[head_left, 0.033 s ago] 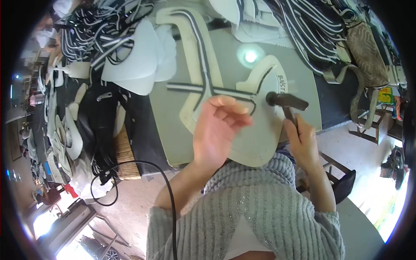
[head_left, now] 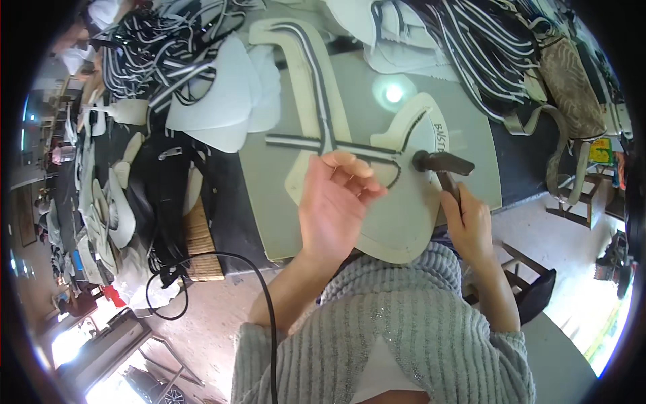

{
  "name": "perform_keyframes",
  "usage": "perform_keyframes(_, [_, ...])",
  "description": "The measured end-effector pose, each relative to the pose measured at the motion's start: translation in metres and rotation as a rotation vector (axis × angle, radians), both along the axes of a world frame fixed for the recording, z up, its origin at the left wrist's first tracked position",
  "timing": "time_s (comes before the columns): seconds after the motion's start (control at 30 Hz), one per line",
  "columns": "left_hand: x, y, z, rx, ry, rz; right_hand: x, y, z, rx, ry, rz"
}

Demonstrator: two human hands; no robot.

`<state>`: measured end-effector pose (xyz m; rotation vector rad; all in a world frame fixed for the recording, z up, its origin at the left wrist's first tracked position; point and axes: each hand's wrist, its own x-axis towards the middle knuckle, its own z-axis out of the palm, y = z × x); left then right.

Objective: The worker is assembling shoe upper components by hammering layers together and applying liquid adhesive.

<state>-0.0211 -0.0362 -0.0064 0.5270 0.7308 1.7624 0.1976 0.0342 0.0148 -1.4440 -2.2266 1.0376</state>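
My right hand point(head_left: 471, 225) is wrapped round the handle of a hammer point(head_left: 449, 163), its dark head just above a pale curved panel point(head_left: 404, 232). Over the left part of that panel my left hand point(head_left: 332, 212) is turned palm up, fingers loosely bent, with no object visible in it. Beyond the left fingers, a black-and-white strip point(head_left: 367, 152) crosses sideways at the foot of a long cream piece point(head_left: 306, 74) with a similar strip along it. A dark edge lines the panel's curved cutout. The palm covers part of the work.
A grey-green board point(head_left: 272, 232) lies under the work on a dark table. Striped strips point(head_left: 481, 47) are heaped at the far right, more at the far left. White cut panels point(head_left: 219, 101) and a black bundle point(head_left: 158, 192) are on the left. A black cable point(head_left: 266, 296) loops by my left arm.
The whole view has shifted slightly, with the board and work sitting a little lower and further right. Both hands keep nearly the same pose, and the hammer stays in my right hand.
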Motion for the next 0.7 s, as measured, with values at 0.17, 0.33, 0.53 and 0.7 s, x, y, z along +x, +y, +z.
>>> perform_keyframes(0.17, [-0.004,0.005,0.008,-0.173,-0.482,0.024,-0.004,-0.008,-0.004,0.166,-0.05,0.054])
perform_keyframes(0.33, [-0.054,0.001,-0.005,-0.295,0.835,0.246,0.007,-0.003,-0.004,0.13,-0.06,0.052])
perform_keyframes(0.53, [-0.077,0.001,-0.001,-0.389,1.109,0.287,0.01,0.009,-0.002,-0.184,0.353,-0.215])
perform_keyframes(0.7, [-0.054,-0.002,0.02,-0.526,1.002,0.281,0.018,0.024,0.006,-0.445,0.528,-0.346])
